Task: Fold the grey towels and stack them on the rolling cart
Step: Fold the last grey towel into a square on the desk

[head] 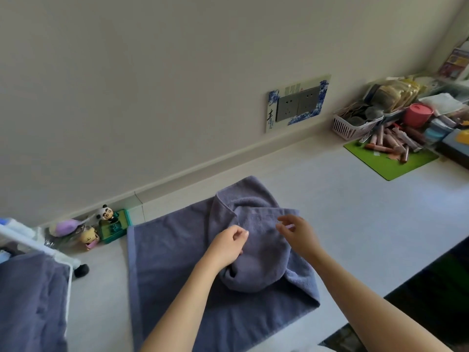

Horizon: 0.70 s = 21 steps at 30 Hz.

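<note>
— How's the light?
— Soft, even daylight; it seems to come from the right, though no source shows. Shadows are faint.
— Sharpness?
— Slightly soft throughout, with compression smear. Wide-angle bending tilts the wall (pixel 152 85) and curves the edges; the lower right corner falls dark.

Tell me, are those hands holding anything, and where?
The left hand pinches the grey towel at the edge of its folded-over flap. The right hand hovers above the flap, fingers loose, holding nothing.

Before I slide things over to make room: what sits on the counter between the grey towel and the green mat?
Nothing: the head view shows bare white counter between the grey towel and the green mat.
</note>
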Each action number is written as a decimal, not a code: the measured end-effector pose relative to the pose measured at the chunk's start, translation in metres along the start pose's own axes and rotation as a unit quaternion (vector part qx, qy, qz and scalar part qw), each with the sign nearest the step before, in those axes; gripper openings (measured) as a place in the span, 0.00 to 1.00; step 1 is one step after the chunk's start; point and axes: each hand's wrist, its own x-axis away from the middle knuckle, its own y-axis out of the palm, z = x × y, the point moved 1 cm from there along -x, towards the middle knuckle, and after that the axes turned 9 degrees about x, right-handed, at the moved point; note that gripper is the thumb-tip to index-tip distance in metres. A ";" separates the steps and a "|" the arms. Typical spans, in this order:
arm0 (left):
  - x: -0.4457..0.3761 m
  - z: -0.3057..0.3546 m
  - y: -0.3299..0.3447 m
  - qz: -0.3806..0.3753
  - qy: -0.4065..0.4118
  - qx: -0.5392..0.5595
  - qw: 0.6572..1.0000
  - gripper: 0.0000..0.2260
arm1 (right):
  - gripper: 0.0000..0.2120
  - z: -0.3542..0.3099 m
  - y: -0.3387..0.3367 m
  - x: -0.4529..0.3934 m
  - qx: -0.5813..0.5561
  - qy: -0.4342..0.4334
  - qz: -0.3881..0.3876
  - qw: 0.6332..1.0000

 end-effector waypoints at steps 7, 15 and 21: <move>-0.030 0.014 0.006 0.041 0.043 -0.020 0.998 0.15 | 0.18 -0.007 0.008 -0.036 0.135 -0.020 -0.040 0.990; -0.064 0.014 0.008 -0.003 0.045 0.035 0.998 0.20 | 0.13 -0.008 0.009 -0.065 0.232 0.005 -0.040 0.972; -0.090 0.053 0.013 -0.141 0.033 0.148 0.978 0.25 | 0.06 -0.021 -0.038 -0.046 0.087 -0.091 -0.042 0.991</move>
